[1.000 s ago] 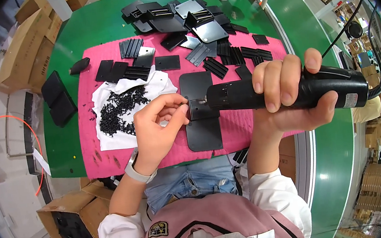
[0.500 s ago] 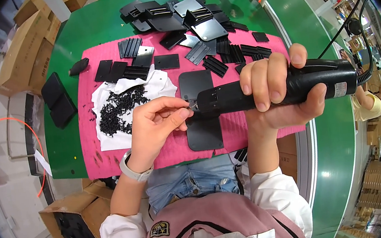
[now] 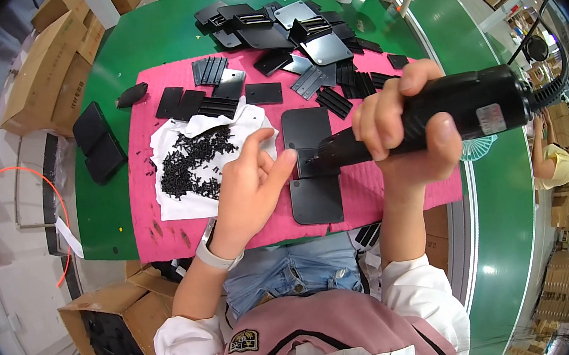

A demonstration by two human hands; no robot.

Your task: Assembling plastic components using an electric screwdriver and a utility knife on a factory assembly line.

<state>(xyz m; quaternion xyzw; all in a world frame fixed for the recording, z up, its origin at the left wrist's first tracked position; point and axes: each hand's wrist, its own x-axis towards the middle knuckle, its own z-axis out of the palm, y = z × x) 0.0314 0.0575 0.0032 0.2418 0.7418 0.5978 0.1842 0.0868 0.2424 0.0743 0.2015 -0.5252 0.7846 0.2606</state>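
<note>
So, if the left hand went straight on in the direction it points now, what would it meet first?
The left hand would probably first meet the upper rounded-corner black plate, just ahead of it; depth is unclear, so it might pass above.

Your mat is pink, dark-streaked at its near left corner; on it the plate is black, the cloth white; your screwdriver above it is black.

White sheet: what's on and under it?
Small black screws lie heaped on the white sheet; the left hand covers part of it. Pink mat shows beside it; what's directly beneath is covered.
</note>
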